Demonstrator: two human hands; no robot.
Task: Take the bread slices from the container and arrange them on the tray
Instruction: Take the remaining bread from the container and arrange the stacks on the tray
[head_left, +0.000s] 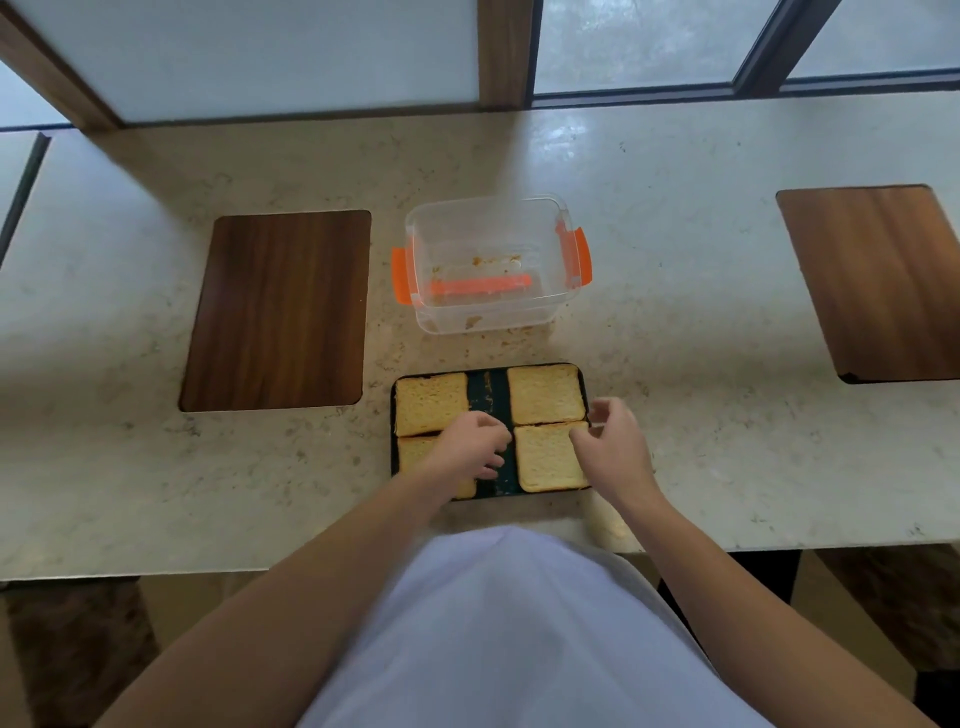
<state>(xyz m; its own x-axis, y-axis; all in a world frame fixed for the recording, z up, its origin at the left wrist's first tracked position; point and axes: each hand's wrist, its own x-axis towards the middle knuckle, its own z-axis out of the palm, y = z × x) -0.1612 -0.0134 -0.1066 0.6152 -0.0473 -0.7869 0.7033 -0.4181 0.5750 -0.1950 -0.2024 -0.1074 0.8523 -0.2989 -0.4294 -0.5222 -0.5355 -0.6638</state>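
Note:
A dark rectangular tray (491, 395) lies near the counter's front edge with several toasted bread slices on it. One slice (430, 402) is at the far left, another (545, 393) at the far right, and one (548, 460) at the near right. A slice at the near left (414, 451) is mostly hidden under my left hand (475, 446), whose fingers are curled loosely over the tray's middle and hold nothing. My right hand (613, 441) hovers at the tray's right edge with fingers apart, empty. Behind the tray stands the clear plastic container (491, 262) with orange clips; only crumbs show inside.
The pale stone counter (727, 364) has a dark wooden inlay (280, 312) at the left and another (878, 283) at the right. Crumbs lie between container and tray. Windows run along the back wall. My white shirt fills the lower middle.

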